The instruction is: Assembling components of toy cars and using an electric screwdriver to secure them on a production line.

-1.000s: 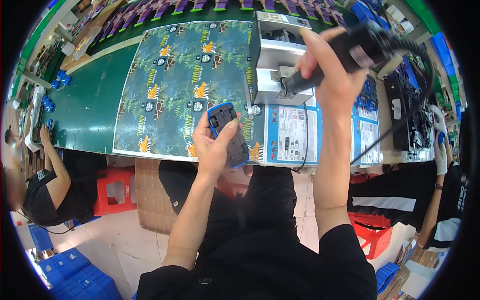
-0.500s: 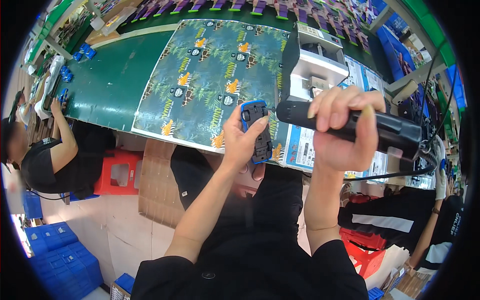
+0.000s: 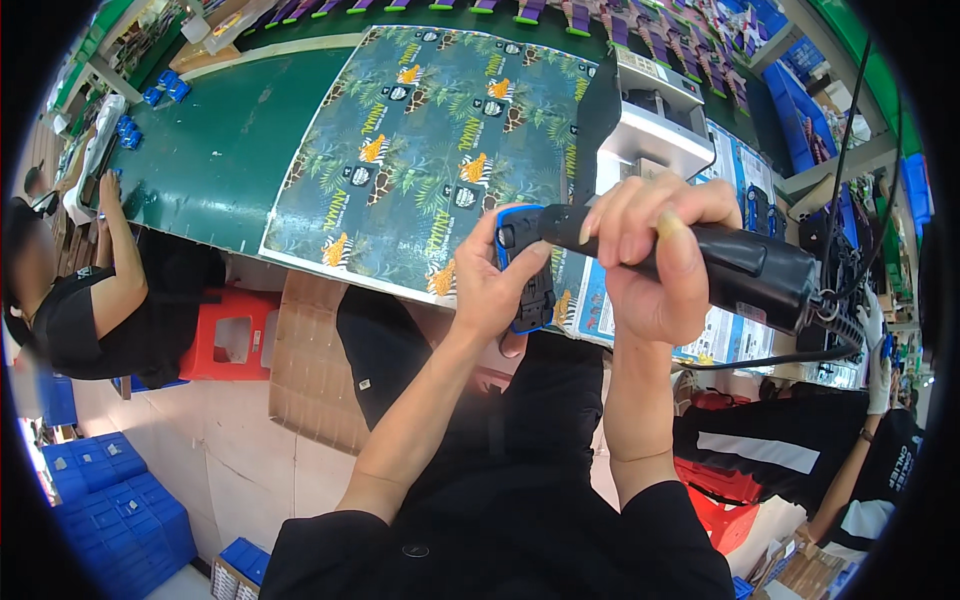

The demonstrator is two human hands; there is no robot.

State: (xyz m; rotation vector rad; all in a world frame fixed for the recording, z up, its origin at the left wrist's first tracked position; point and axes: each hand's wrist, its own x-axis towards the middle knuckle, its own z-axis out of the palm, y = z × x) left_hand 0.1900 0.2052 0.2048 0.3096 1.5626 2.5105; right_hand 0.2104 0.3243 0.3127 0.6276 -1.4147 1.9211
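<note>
My left hand (image 3: 488, 285) grips a blue toy car (image 3: 538, 292), its black underside turned up and the thumb lying across it. Wrapped in the fingers of my right hand (image 3: 655, 255) is a black electric screwdriver (image 3: 755, 268), held nearly level. Its front end meets the upper end of the car's underside, hiding the bit and the contact point. Just beyond my right hand stands a silver and black screw feeder (image 3: 655, 130).
A sheet printed with animals (image 3: 400, 180) covers part of the green table (image 3: 220, 150). Blue toy cars (image 3: 765, 215) lie at right; purple and green pieces (image 3: 520, 12) line the back. A cable trails from the screwdriver. Co-workers sit on both sides, one on a red stool (image 3: 232, 335).
The screwdriver has shifted left, closing the small gap to the car's upper end. My left hand still holds the car, now tilted slightly differently.
</note>
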